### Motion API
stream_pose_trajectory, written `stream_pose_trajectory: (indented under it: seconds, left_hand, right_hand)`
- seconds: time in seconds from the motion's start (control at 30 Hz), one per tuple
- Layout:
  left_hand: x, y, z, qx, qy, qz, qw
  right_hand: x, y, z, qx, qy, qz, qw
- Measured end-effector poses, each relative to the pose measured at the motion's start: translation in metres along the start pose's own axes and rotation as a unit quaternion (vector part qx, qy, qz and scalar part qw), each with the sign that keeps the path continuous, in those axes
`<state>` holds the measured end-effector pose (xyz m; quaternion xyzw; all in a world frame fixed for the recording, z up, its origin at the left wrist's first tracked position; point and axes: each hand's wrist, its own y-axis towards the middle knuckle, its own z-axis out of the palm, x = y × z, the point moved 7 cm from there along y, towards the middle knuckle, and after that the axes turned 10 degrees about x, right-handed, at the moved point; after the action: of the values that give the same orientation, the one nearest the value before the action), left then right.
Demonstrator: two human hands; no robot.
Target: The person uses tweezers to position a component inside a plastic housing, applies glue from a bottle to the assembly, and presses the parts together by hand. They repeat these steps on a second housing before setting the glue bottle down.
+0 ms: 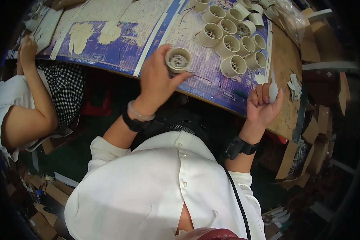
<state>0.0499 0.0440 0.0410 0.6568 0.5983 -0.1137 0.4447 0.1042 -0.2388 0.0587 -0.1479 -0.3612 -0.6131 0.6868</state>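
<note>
Left hand [156, 76] has its fingers curved round one cream cup [178, 52], thumb on the near side, pinching it upright at the desk's front edge; coiled pale material sits inside, and a thin dark reddish wire [202, 77] trails past the thumb. Right hand [264, 105], palm up, pinches a white squeeze bottle [273, 93] between thumb and curled fingers, narrow tip upward, near the desk edge. Beyond, between both hands, similar cups [207, 43] cluster on the desk [286, 64], many with small bits inside. Blue-and-white sheeting [156, 36] lies beneath. White scraps [295, 88] right; co-worker's hand [27, 50] far left.
</note>
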Motion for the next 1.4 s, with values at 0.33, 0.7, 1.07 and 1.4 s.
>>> stream_pose_trajectory:
  seconds: [0.33, 0.7, 1.07, 1.4]
  left_hand:
    - [0.091, 0.019, -0.084, -0.059, 0.115, -0.216, 0.968]
    - [-0.108, 0.047, 0.059, 0.232, -0.033, 0.281, 0.931]
    - [-0.089, 0.031, 0.069, 0.222, 0.148, 0.193, 0.944]
    - [-0.025, 0.017, 0.037, 0.325, -0.263, 0.064, 0.906]
  right_hand:
    - [0.003, -0.022, -0.031, -0.076, 0.014, 0.018, 0.997]
    - [-0.001, -0.037, -0.037, -0.023, 0.005, 0.02, 1.0]
    - [-0.005, -0.047, -0.047, -0.024, 0.012, 0.031, 0.999]
    - [-0.023, -0.038, -0.031, 0.02, 0.036, 0.063, 0.997]
